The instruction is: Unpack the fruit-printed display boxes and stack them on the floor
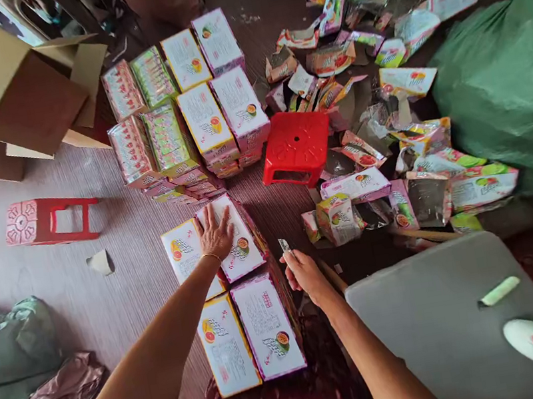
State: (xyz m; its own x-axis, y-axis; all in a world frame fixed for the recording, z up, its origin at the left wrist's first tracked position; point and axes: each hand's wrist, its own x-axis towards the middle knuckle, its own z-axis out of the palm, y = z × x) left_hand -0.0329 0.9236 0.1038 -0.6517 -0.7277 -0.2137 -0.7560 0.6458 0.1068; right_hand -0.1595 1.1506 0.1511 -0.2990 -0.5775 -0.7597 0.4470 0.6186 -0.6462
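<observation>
My left hand (pixel 214 232) lies flat with fingers spread on top of a purple-edged box (pixel 240 247), pressing on it. That box stands in a block of similar printed boxes on the floor: a yellow-edged box (pixel 182 253) to its left, and two more boxes (pixel 248 337) nearer to me. My right hand (pixel 303 274) is closed around a small blade (pixel 284 245) whose metal tip sticks up, just right of the boxes.
A larger stack of boxes (pixel 182 112) stands further away, next to a red stool (pixel 296 147). Torn wrappers (pixel 373 41) litter the right. A second stool (pixel 47 221) lies tipped at left, open cartons (pixel 1 93) beyond. A green sack (pixel 511 80) and grey board (pixel 442 320) are at right.
</observation>
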